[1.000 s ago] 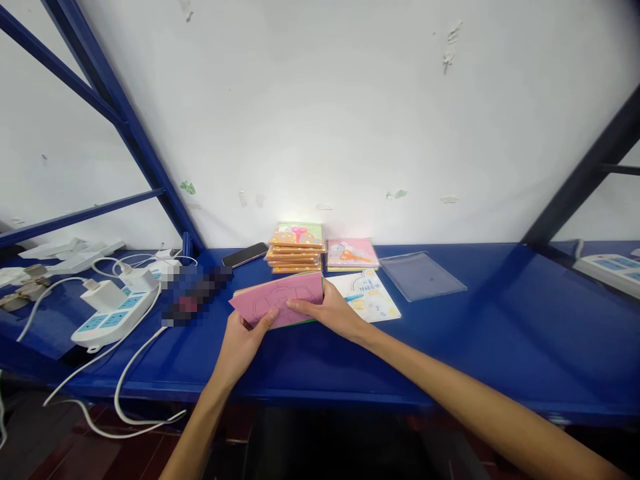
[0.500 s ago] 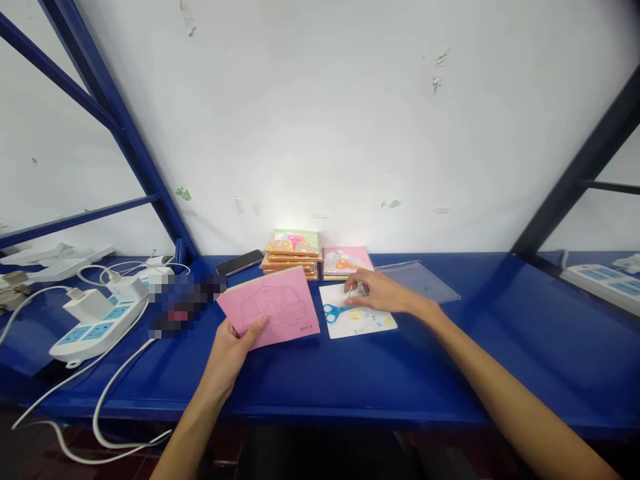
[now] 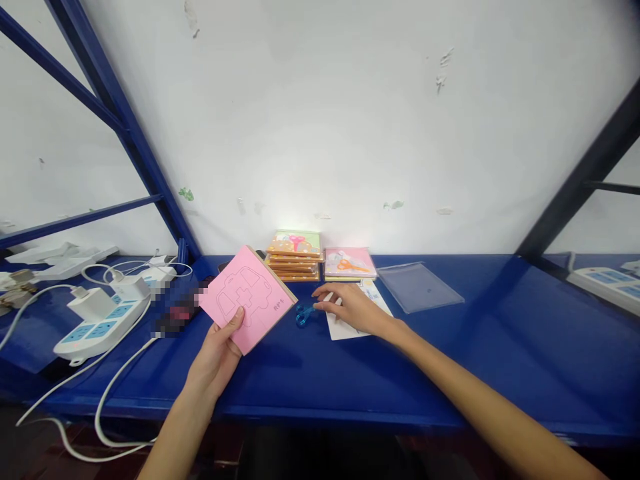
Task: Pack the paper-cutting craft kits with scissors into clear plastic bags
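My left hand (image 3: 220,350) is closed on a pink paper pad (image 3: 250,297), thumb on top. The pad is a stack of sheets, tilted above the table, with a line drawing of an ambulance on its top sheet. My right hand (image 3: 353,307) pinches a small pair of blue scissors (image 3: 303,315) near the blade end. The scissors' handle loops point left, and the fingers partly hide the blades. Under my right hand lies a white printed card (image 3: 343,329), mostly covered by the hand and wrist.
Several packaged craft sets (image 3: 294,257) are stacked by the wall, beside a pink set with orange scissors (image 3: 350,263). A clear plastic sleeve (image 3: 423,287) lies to the right. A white power strip (image 3: 100,327) with cables is at the left, near a pixelated dark object (image 3: 177,317).
My right hand has moved left, and the blue scissors have moved left off the card with it. My left hand has turned and tilted the pink pad, which shifted left.
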Demonstrator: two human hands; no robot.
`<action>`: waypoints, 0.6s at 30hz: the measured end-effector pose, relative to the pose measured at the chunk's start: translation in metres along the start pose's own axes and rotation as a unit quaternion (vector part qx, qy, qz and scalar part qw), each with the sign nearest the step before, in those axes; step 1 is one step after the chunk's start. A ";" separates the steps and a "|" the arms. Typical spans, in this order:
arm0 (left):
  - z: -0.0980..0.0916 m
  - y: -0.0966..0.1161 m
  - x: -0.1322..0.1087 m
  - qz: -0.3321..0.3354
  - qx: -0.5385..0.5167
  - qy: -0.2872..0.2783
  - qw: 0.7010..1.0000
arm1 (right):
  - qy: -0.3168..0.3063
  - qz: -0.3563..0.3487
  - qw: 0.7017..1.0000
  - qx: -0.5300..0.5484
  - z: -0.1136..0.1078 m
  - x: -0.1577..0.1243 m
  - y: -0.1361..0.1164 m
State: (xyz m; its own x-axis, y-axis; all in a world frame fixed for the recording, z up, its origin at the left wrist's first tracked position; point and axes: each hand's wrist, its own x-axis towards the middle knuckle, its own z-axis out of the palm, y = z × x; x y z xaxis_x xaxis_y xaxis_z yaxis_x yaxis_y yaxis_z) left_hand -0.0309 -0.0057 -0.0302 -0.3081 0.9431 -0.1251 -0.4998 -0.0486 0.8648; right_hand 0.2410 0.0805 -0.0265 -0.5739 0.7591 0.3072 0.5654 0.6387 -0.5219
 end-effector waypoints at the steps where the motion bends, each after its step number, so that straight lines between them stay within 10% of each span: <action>1: 0.000 -0.001 0.000 0.001 0.005 -0.001 1.000 | 0.014 0.002 1.000 -0.007 -0.001 0.000 0.000; 10: -0.001 -0.003 0.000 -0.007 0.030 -0.003 1.000 | 0.000 0.028 0.997 -0.076 -0.043 -0.015 0.047; 18: 0.006 -0.006 -0.007 -0.011 0.065 -0.001 0.998 | 0.081 0.059 0.991 -0.085 -0.035 -0.010 0.033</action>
State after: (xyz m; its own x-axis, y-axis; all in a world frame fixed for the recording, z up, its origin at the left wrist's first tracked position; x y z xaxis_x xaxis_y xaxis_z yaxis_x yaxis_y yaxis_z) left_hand -0.0208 -0.0101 -0.0317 -0.2972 0.9438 -0.1443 -0.3964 0.0155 0.9179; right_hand 0.2864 0.0978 -0.0187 -0.4027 0.8317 0.3822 0.7231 0.5451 -0.4242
